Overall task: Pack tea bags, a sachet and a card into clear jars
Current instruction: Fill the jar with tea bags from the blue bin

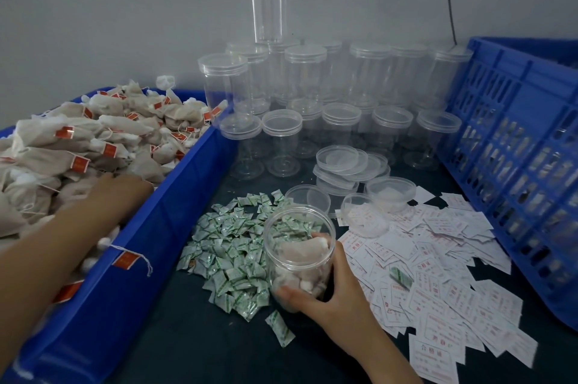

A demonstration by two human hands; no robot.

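My right hand (pixel 328 286) grips an open clear jar (pixel 297 246) tilted on the dark table, with a few tea bags inside it. My left hand (pixel 115 192) reaches into the blue bin (pixel 175 205) and lies among the heap of tea bags (pixel 93 136) with red tags; its fingers are hidden in the pile. A heap of green-printed sachets (pixel 231 246) lies to the left of the jar. White cards (pixel 438 261) with red print are spread to its right.
Several empty clear jars (pixel 312 95), some lidded, are stacked against the back wall. Loose lids (pixel 344 164) lie in front of them. A blue slatted crate (pixel 519 171) stands at the right edge.
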